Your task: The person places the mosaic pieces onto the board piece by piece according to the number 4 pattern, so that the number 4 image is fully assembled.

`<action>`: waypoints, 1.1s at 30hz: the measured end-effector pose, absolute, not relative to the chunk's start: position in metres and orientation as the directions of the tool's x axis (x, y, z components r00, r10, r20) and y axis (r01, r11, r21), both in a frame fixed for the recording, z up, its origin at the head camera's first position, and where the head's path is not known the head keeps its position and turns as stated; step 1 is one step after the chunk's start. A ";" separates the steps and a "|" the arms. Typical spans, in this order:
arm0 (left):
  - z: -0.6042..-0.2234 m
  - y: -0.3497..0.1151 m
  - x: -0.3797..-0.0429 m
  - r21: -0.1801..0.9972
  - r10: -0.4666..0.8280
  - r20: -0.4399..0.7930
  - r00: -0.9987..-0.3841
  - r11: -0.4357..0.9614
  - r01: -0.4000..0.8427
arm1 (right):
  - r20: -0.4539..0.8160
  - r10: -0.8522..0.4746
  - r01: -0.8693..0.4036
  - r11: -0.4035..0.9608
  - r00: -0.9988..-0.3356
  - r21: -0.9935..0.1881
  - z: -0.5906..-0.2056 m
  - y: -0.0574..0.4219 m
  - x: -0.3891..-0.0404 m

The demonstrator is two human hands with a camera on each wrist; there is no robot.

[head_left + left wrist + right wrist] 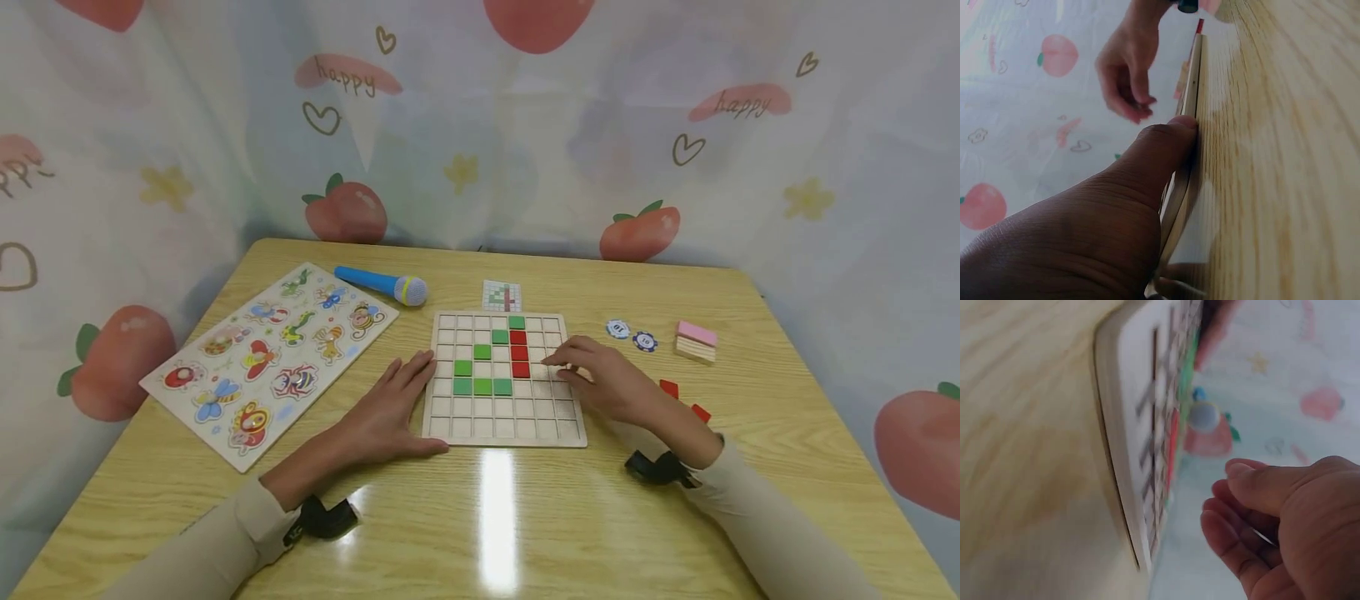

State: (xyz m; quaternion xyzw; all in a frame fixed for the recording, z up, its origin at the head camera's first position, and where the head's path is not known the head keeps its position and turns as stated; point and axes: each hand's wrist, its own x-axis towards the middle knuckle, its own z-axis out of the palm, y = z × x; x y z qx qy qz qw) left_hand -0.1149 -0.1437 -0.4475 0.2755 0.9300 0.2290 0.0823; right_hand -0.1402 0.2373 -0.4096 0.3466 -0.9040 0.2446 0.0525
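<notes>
Touching the left hand (384,414), the board (504,427) lies rightward.

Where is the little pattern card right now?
In the head view, the little pattern card lies just beyond the far edge of the grid board, to the right of the blue microphone.
</notes>
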 end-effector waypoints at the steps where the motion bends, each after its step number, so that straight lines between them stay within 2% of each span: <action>1: -0.447 -0.144 -0.115 0.473 0.549 -0.027 -0.835 0.743 0.474 | 0.314 -0.581 -0.660 0.636 -0.751 -0.400 -0.408 0.249 -0.137; 4: -0.446 -0.144 -0.115 0.482 0.547 -0.030 -0.837 0.741 0.467 | 0.421 -0.502 -0.649 0.661 -0.756 -0.377 -0.403 0.291 -0.130; 6: -0.447 -0.145 -0.115 0.483 0.542 -0.030 -0.840 0.744 0.462 | 0.419 -0.448 -0.602 0.697 -0.790 -0.389 -0.403 0.319 -0.127; 11: -0.447 -0.149 -0.116 0.473 0.532 -0.027 -0.846 0.752 0.458 | 0.232 -0.366 -0.433 0.764 -0.901 -0.478 -0.416 0.370 -0.120; 14: -0.447 -0.151 -0.116 0.472 0.537 -0.022 -0.843 0.749 0.465 | 0.134 -0.351 -0.371 0.793 -0.927 -0.483 -0.426 0.382 -0.116; 26: -0.450 -0.145 -0.116 0.484 0.560 -0.026 -0.828 0.732 0.480 | 0.122 -0.372 -0.386 0.812 -0.920 -0.438 -0.432 0.399 -0.105; 33: -0.448 -0.145 -0.116 0.481 0.558 -0.011 -0.830 0.731 0.485 | 0.167 -0.434 -0.463 0.789 -0.885 -0.403 -0.435 0.395 -0.109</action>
